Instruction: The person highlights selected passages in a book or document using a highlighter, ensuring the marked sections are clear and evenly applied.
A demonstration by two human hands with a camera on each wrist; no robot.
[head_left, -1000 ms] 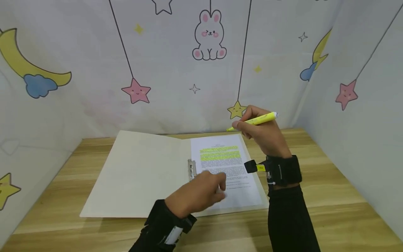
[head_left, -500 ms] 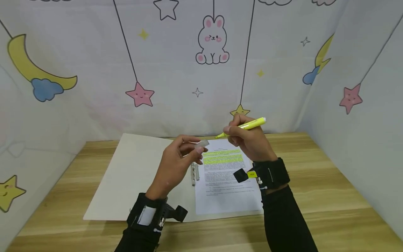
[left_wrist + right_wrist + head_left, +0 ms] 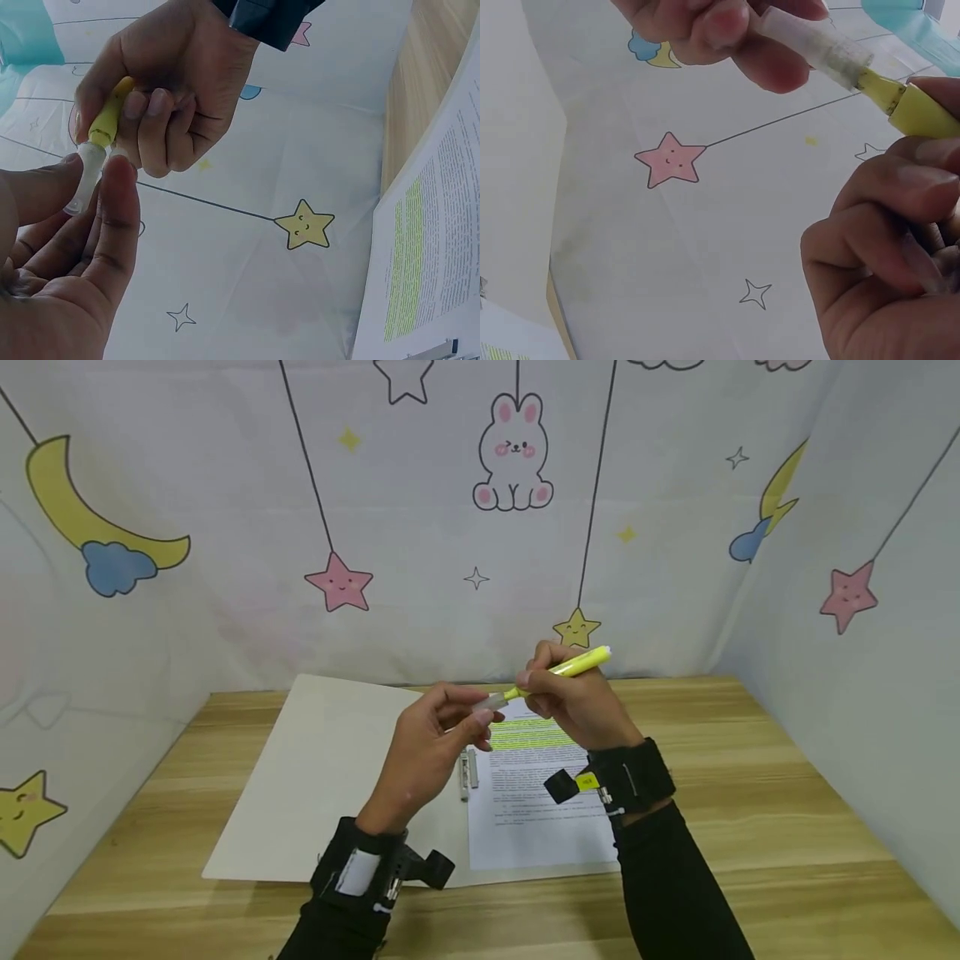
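My left hand pinches a clear, frosted cap between thumb and fingers. A yellow highlighter is gripped in my right hand, its tip end pointing left into the mouth of the cap. In the right wrist view the cap covers the pen's tip, and part of the yellow neck still shows outside it. Both hands are above a printed sheet in an open white folder. Several lines near the top of the sheet carry yellow highlighting.
A metal clip sits at the folder's spine beside the sheet. The folder lies on a wooden table. Behind and at both sides hangs a white cloth printed with stars, moons and a rabbit.
My left hand has risen from over the sheet's lower part, bringing the cap up to the highlighter. The right hand has moved left and slightly down, and the pen's tip has entered the cap.
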